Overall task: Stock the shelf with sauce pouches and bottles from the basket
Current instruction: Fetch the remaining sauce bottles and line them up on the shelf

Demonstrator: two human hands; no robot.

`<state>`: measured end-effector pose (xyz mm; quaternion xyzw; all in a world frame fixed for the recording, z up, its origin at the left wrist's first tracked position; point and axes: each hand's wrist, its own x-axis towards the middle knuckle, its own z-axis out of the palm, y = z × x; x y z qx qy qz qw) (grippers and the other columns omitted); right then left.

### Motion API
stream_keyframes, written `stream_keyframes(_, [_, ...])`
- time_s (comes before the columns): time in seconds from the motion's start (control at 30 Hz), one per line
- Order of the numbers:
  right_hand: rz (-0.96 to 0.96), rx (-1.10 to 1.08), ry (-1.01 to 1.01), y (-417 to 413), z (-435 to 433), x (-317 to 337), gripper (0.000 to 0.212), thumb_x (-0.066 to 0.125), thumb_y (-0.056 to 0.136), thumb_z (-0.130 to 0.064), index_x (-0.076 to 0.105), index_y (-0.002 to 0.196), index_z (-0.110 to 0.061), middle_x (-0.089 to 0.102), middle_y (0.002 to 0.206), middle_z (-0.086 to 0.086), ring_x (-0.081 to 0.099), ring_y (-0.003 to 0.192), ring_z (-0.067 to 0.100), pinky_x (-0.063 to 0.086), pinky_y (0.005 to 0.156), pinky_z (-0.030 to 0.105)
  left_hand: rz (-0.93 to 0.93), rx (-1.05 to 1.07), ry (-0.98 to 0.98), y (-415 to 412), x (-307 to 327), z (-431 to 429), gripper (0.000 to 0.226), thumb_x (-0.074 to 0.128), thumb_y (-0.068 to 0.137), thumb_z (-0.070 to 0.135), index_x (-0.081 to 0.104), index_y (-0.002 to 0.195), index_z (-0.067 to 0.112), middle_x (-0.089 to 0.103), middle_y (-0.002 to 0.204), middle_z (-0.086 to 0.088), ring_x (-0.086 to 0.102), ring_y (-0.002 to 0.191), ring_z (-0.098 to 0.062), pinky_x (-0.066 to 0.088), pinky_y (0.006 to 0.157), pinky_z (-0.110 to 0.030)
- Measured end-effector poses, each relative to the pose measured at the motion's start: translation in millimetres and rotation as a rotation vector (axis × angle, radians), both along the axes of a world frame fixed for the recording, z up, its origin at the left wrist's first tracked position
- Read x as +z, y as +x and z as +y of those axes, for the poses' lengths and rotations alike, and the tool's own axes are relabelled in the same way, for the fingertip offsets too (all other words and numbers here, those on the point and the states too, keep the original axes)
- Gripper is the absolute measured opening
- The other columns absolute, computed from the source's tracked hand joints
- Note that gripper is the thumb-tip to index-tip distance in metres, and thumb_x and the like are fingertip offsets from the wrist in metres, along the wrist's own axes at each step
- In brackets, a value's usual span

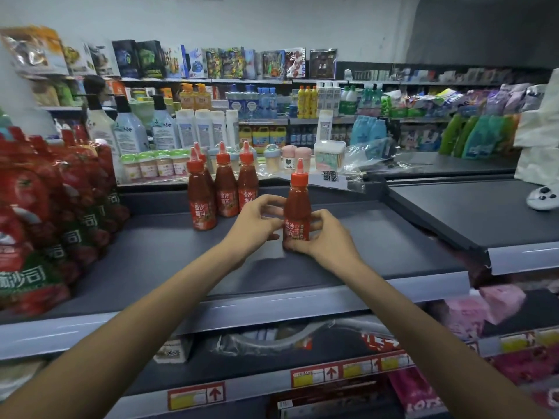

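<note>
Far left of the grip, sauce pouches (45, 213) crowd the shelf (151, 261); nearer, just left and behind, the standing bottles (225, 192) cluster. The left hand (257, 226) curls its fingertips onto the held bottle (298, 207), which is upright on the shelf with its cap up. The right hand (325, 237) wraps its base. The cluster lies on the left hand's side

Glossy plastic sauce bottle (297, 204); matt dark metal shelf (378, 237); shiny pouches (36, 213).
</note>
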<state>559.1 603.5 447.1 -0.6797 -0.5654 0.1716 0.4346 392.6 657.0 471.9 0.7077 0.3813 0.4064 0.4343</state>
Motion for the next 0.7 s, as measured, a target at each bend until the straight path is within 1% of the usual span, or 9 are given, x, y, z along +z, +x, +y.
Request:
stream_keyframes(0.1, [-0.017, -0.007, 0.019, -4, 5, -3, 0.065, 0.097, 0.060, -0.037, 0.063, 0.115, -0.025, 0.073, 0.098, -0.011, 0.070, 0.085, 0.007, 0.056, 0.081, 0.031, 0.004, 0.052, 0.022, -7, -2, 4, 0.029, 0.064, 0.093, -0.003, 0.071, 0.116, 0.014, 0.072, 0.107, -0.012, 0.071, 0.103, -0.027, 0.061, 0.080, -0.037])
stream_keyframes(0.17, [-0.049, -0.010, 0.030, -6, 8, -2, 0.063, 0.096, 0.059, -0.038, 0.067, 0.114, -0.029, 0.073, 0.088, -0.014, 0.069, 0.082, 0.003, 0.054, 0.075, 0.023, -0.004, 0.157, 0.045, -16, -8, 7, 0.026, 0.062, 0.093, -0.001, 0.074, 0.109, 0.015, 0.073, 0.102, -0.013, 0.070, 0.094, -0.023, 0.058, 0.078, -0.035])
stream_keyframes(0.23, [-0.059, 0.014, 0.020, -8, 10, 0, 0.061, 0.096, 0.061, -0.039, 0.069, 0.115, -0.031, 0.074, 0.085, -0.014, 0.068, 0.081, -0.002, 0.047, 0.068, 0.013, 0.001, 0.296, 0.040, -29, -14, 12, 0.021, 0.064, 0.092, 0.004, 0.074, 0.102, 0.019, 0.073, 0.095, -0.005, 0.068, 0.089, -0.018, 0.056, 0.079, -0.032])
stream_keyframes(0.33, [-0.057, 0.067, 0.001, -16, 17, 4, 0.058, 0.096, 0.064, -0.037, 0.070, 0.115, -0.032, 0.075, 0.082, -0.012, 0.068, 0.078, -0.003, 0.046, 0.065, 0.013, 0.030, 0.509, -0.010, -57, -17, 21, 0.017, 0.067, 0.089, 0.007, 0.064, 0.102, 0.018, 0.067, 0.088, 0.002, 0.066, 0.089, -0.019, 0.052, 0.077, -0.032])
stream_keyframes(0.43, [-0.069, 0.102, -0.002, -34, 30, 6, 0.057, 0.095, 0.067, -0.033, 0.070, 0.118, -0.026, 0.077, 0.091, -0.007, 0.070, 0.084, 0.006, 0.054, 0.077, 0.025, 0.091, 0.646, -0.050, -85, -18, 34, 0.035, 0.075, 0.082, 0.020, 0.050, 0.105, 0.018, 0.063, 0.092, 0.002, 0.064, 0.092, -0.023, 0.054, 0.082, -0.038])
stream_keyframes(0.5, [-0.063, 0.118, -0.016, -48, 43, 5, 0.058, 0.094, 0.069, -0.031, 0.068, 0.120, -0.021, 0.077, 0.103, -0.001, 0.071, 0.094, 0.014, 0.053, 0.084, 0.029, 0.162, 0.691, -0.058, -98, -19, 42, 0.052, 0.081, 0.073, 0.034, 0.043, 0.106, 0.021, 0.063, 0.104, -0.003, 0.066, 0.097, -0.029, 0.057, 0.086, -0.045])
stream_keyframes(0.57, [-0.047, 0.126, -0.026, -59, 56, 4, 0.055, 0.093, 0.070, -0.028, 0.064, 0.116, -0.020, 0.076, 0.107, 0.000, 0.070, 0.100, 0.017, 0.051, 0.084, 0.029, 0.254, 0.692, -0.076, -104, -22, 48, 0.068, 0.083, 0.068, 0.046, 0.041, 0.116, 0.022, 0.060, 0.120, -0.007, 0.065, 0.106, -0.034, 0.056, 0.092, -0.049])
stream_keyframes(0.63, [-0.049, 0.128, -0.031, -71, 69, 3, 0.048, 0.092, 0.070, -0.028, 0.060, 0.106, -0.022, 0.075, 0.106, 0.000, 0.070, 0.100, 0.019, 0.051, 0.082, 0.031, 0.319, 0.670, -0.076, -107, -25, 54, 0.079, 0.083, 0.068, 0.053, 0.041, 0.127, 0.020, 0.059, 0.129, -0.009, 0.062, 0.116, -0.035, 0.050, 0.101, -0.051])
stream_keyframes(0.7, [-0.070, 0.127, -0.026, -81, 82, 2, 0.045, 0.092, 0.071, -0.028, 0.057, 0.099, -0.024, 0.075, 0.105, 0.001, 0.070, 0.100, 0.021, 0.052, 0.083, 0.034, 0.396, 0.652, -0.048, -109, -26, 58, 0.077, 0.079, 0.069, 0.057, 0.043, 0.126, 0.023, 0.062, 0.129, -0.005, 0.060, 0.122, -0.032, 0.044, 0.106, -0.052])
